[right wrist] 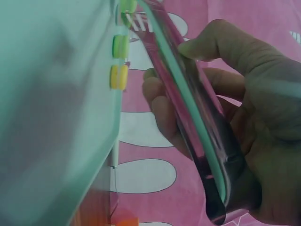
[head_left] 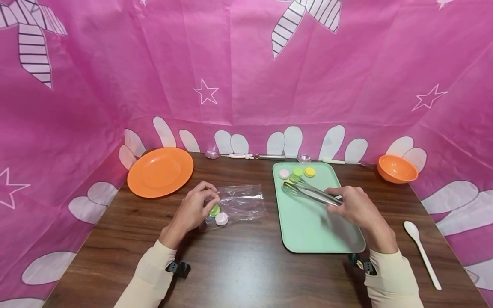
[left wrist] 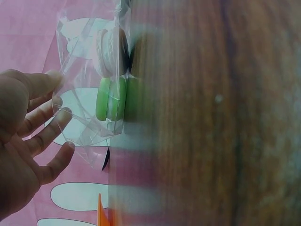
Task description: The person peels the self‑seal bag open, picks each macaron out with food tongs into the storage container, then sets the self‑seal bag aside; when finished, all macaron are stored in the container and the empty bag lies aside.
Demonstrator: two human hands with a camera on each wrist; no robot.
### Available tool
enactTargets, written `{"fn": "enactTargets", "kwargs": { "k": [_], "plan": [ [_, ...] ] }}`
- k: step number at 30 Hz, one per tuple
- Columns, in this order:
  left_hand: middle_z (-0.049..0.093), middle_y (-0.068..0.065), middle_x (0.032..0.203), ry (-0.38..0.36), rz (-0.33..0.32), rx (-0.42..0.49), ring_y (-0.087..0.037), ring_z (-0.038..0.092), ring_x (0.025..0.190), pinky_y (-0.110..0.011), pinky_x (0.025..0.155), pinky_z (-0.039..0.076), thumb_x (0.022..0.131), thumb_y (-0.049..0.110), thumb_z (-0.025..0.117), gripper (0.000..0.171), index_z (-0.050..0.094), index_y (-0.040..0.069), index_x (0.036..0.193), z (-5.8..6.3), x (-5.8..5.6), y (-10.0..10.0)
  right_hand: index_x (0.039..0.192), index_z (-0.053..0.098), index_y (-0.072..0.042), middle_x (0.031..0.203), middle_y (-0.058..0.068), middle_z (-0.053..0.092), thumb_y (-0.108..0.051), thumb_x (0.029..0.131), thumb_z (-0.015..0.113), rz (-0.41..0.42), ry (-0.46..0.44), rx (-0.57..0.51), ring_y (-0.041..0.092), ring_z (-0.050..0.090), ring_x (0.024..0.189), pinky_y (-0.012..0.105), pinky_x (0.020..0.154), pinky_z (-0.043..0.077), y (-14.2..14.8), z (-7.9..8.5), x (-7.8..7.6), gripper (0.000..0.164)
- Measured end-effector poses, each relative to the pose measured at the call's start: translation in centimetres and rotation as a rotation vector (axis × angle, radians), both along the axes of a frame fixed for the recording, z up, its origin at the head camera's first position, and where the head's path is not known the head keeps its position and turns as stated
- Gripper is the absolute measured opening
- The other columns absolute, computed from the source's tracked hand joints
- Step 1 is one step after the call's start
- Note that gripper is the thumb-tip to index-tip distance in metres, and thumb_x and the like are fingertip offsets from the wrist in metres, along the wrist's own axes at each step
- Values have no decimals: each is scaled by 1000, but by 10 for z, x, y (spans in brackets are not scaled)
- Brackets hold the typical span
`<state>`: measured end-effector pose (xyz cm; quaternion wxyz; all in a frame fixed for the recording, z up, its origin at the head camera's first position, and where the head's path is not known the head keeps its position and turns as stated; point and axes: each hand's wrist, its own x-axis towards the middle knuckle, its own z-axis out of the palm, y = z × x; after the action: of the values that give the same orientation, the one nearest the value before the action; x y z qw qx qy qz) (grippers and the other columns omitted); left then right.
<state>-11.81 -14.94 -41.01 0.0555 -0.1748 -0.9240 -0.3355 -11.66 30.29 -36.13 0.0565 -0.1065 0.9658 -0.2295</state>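
A thin, creased clear plastic bag (head_left: pixel 244 199) is pinched at one edge by the left hand (head_left: pixel 192 206); a round green disc (head_left: pixel 215 210) and a pale pink disc (head_left: pixel 221 219) are held within, just beside that hand. Smooth metal tongs (head_left: pixel 316 195) are gripped by the right hand (head_left: pixel 356 207), pronged tips pointed ahead and leftward of it, near small discs (head_left: pixel 310 172) on the round-cornered green tray (head_left: pixel 312 233); contact cannot be judged clearly. Between the hands, bag and tray rim are separated by wood-grained bench (head_left: pixel 239 269).

Passage lies between bag (head_left: pixel 246 201) and tray (head_left: pixel 316 235), and along the near middle of the table (head_left: pixel 242 265). Tongs (head_left: pixel 313 195) and macarons (head_left: pixel 298 171) obstruct the tray's far end.
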Motion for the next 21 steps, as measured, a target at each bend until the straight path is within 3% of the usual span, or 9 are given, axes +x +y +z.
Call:
{"fn": "enactTargets", "kwargs": {
  "k": [4, 11, 16, 21],
  "plan": [
    [68, -6, 119, -7, -3, -2, -24, 70, 104, -46, 99, 63, 97, 15, 81, 9, 80, 6, 99, 0, 0, 0, 130, 75, 0, 82, 6, 68, -12, 85, 82, 6, -31, 20, 17, 50, 70, 27, 51, 36, 0, -5, -1, 47],
    [68, -6, 119, -13, -4, -6, -23, 70, 104, -46, 99, 63, 97, 15, 81, 9, 80, 6, 99, -1, 0, 1, 134, 73, -1, 75, 3, 63, -11, 85, 83, 5, -10, -25, 15, 47, 66, 26, 51, 35, -2, 6, 6, 51],
    [68, -6, 119, -13, -3, -1, -23, 70, 104, -47, 100, 63, 97, 14, 81, 11, 80, 5, 101, -1, 0, 1, 124, 80, -10, 78, -3, 68, -4, 83, 82, 123, 41, -118, 10, 52, 68, 24, 54, 39, -12, 15, 12, 41],
    [68, -6, 120, -17, -5, 4, -23, 69, 103, -46, 99, 63, 97, 13, 81, 9, 81, 6, 101, 0, 1, 2, 115, 82, -14, 77, -8, 66, -2, 81, 81, 247, 48, -133, 3, 50, 66, 21, 54, 41, -35, 9, 12, 36]
  ]
}}
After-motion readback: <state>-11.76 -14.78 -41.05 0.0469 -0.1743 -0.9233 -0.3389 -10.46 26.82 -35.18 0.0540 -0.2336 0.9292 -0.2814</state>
